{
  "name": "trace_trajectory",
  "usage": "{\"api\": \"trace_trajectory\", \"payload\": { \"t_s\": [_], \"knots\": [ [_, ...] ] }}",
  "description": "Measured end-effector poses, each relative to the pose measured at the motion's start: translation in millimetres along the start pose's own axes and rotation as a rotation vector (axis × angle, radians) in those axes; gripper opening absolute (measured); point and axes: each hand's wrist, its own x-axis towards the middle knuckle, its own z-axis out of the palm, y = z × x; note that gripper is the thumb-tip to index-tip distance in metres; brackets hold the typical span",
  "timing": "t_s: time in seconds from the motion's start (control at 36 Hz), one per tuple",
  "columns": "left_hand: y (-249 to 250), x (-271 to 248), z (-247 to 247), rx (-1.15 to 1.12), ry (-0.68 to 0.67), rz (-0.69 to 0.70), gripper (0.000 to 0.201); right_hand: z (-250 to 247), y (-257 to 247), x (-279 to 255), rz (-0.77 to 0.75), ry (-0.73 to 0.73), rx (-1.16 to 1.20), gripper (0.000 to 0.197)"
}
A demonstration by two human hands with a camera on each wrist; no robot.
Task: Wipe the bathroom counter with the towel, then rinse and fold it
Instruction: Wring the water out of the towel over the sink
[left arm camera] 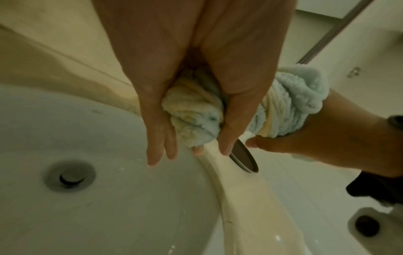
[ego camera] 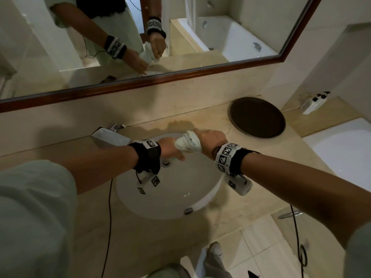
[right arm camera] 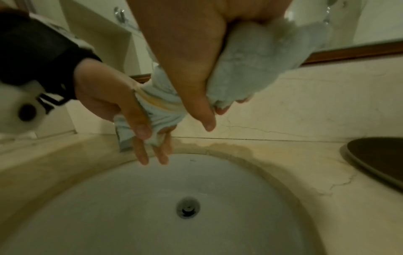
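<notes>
Towel (ego camera: 188,143) held in the air over the far rim of the sink (ego camera: 180,199), twisted into a thick rope. Its long axis runs roughly level, left to right across the basin, tilted slightly up toward the right end. Neither end touches the counter (ego camera: 251,197) or the bowl.

Right hand (ego camera: 210,140) takes the right end: fingers curled fully round the bulk of the cloth, thumb lying along it, knuckles up. A firm fist grip, seen plainly from the right wrist view. A tuft of towel bulges out beyond the fist on the far side.

Left hand (ego camera: 170,148) takes the left end, directly above the bowl. Here the grip is looser: cloth is caught between thumb and palm, while the fingers (left arm camera: 161,148) run nearly straight and point down at the basin, pressed side by side. A short tail of towel hangs past them.

The hands sit close together, almost touching, with only a short twisted span between them. Both are equally near the towel; the left is the one sitting over open basin, the right sits nearer the damp patch (ego camera: 180,125) behind the sink.

Judgement: this reads as wringing, late in the rinse step. The coming twist turns on that level axis, each wrist rolling opposite ways about it. The left fingers would likely need to close first, else the cloth may slip round inside the palm. Folding not yet begun.
</notes>
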Motion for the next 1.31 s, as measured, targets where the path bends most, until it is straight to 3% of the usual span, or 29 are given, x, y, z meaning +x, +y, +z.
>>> {"api": "trace_trajectory", "payload": {
  "t_s": [0.14,0.22,0.31,0.44,0.5,0.75,0.86,0.94,1.06,1.08,1.19,1.31],
  "knots": [
    [-4,-3,11,-0.544,-0.064,-0.051,0.039,-6,5,2,-0.092,0.016,-0.063,0.033],
    [-7,-2,16,-0.633,-0.049,-0.087,0.042,-10,4,4,-0.138,0.007,-0.117,0.032],
    [-11,-1,17,-0.637,-0.06,-0.124,0.029,-11,2,7,-0.161,-0.021,-0.158,0.035],
    [-16,-5,20,-0.536,-0.018,-0.159,0.021,-7,-3,9,-0.181,-0.084,-0.196,0.039],
    [-17,-6,22,-0.517,0.023,-0.196,0.028,-4,-6,10,-0.189,-0.105,-0.202,0.035],
    [-37,-7,27,-0.499,0.005,-0.221,0.022,6,-21,14,-0.226,-0.085,-0.18,0.035],
    [-36,-5,14,-0.392,0.031,-0.18,0.027,22,-22,19,-0.089,-0.066,-0.056,0.042],
    [-28,-6,5,-0.11,0.036,-0.17,0.034,22,-23,20,0.047,-0.044,0.032,0.045],
    [-20,-4,-6,0.143,0.138,-0.115,0.02,21,-26,26,0.215,-0.098,0.157,0.052],
    [-19,-4,-10,0.165,0.144,-0.11,0.011,23,-27,29,0.265,-0.104,0.214,0.058],
    [-22,1,-20,0.115,0.231,-0.084,0.041,21,-31,32,0.365,-0.169,0.436,0.063],
    [-22,0,-29,0.192,0.263,-0.038,0.025,23,-32,33,0.365,-0.251,0.563,0.055]
  ]
}}
